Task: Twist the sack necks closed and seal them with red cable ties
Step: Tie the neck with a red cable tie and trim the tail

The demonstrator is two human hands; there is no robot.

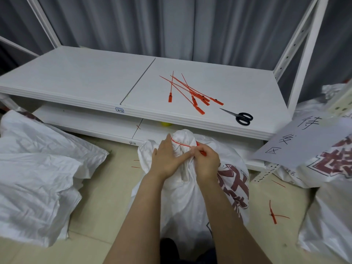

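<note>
Standing on the beige floor (106,187) just in front of a low white shelving unit, a white sack (181,202) with dark red printing has its neck (183,135) gathered and twisted. The left hand (167,159) wraps round that neck, fingers lying up along the cloth and thumb reaching to the right. A red cable tie (181,144) loops round the neck, and the right hand (206,162) pinches its end tightly between curled fingers and thumb.

Behind the sack, the upper shelf (76,77) is a flat white board in two panels with a small label "2-2" (119,110) on its front edge. On the right panel lies a loose heap of spare red ties (190,92), and near them, closer to the front edge, black-handled scissors (240,116). A lower shelf (85,121) sits beneath, with something small and yellow (165,124) on it. White perforated uprights (304,44) rise at the corners, and a grey curtain (171,21) hangs behind.

Crumpled white sacks (38,168) lie on the floor at left. More sacks (333,216) stand at right, with a handwritten paper sign (297,141) resting over them. One red tie (273,212) lies on the floor between the middle sack and those at right.
</note>
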